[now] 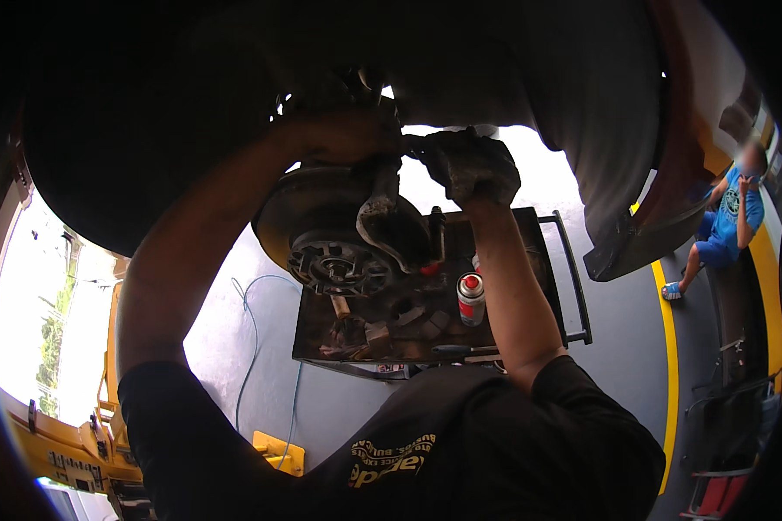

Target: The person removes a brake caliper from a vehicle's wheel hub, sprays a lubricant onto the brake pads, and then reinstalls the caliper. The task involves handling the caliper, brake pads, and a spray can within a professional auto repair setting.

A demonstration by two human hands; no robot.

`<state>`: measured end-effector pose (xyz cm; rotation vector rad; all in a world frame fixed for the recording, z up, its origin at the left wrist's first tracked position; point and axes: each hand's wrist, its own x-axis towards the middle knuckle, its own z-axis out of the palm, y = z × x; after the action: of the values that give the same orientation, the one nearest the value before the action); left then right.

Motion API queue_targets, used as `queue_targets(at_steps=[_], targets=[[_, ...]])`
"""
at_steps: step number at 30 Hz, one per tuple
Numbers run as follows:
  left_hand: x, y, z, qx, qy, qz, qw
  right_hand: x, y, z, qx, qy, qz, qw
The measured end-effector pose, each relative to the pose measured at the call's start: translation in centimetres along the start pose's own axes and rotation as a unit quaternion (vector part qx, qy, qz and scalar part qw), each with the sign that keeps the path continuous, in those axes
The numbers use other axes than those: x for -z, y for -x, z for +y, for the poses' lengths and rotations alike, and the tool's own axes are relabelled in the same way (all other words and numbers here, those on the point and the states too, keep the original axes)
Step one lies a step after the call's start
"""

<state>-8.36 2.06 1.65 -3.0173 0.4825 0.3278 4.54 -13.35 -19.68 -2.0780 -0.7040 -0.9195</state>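
Both my arms reach up into the wheel well of a raised car. My left hand (347, 136) lies in shadow on the top of the steering knuckle (389, 217), above the rusty brake disc and wheel hub (332, 260); its fingers are too dark to read. My right hand (473, 165) wears a dirty glove and is clenched on a dark tool (414, 148) whose end points at the knuckle's top. The two hands are almost touching.
Below the hub stands a black tool cart (573, 286) holding a red-and-white spray can (470, 298), a screwdriver and small parts. A blue hose (250, 330) trails on the grey floor. Yellow lift arms (69, 447) sit lower left. A person in blue (730, 221) sits at right.
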Motion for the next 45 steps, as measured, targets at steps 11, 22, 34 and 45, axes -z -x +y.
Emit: queue_targets(at_steps=[11,22,34,45], targets=[[-6.3,7.8,11.5,0.059,0.294,0.425,0.854,3.9,-0.3,-1.6,0.119,0.115,-0.054,0.985],[-34.7,-8.6,13.9,0.290,0.678,0.292,0.609,1.9,0.1,0.4,0.203,-0.116,-0.077,0.969],[-24.5,-11.7,19.1,0.077,0.708,0.586,0.387,2.4,0.5,1.7,0.215,-0.138,-0.120,0.959],[-23.4,-18.0,15.8,0.189,0.336,0.673,0.631,1.1,-0.4,3.2,0.210,-0.170,-0.150,0.951]])
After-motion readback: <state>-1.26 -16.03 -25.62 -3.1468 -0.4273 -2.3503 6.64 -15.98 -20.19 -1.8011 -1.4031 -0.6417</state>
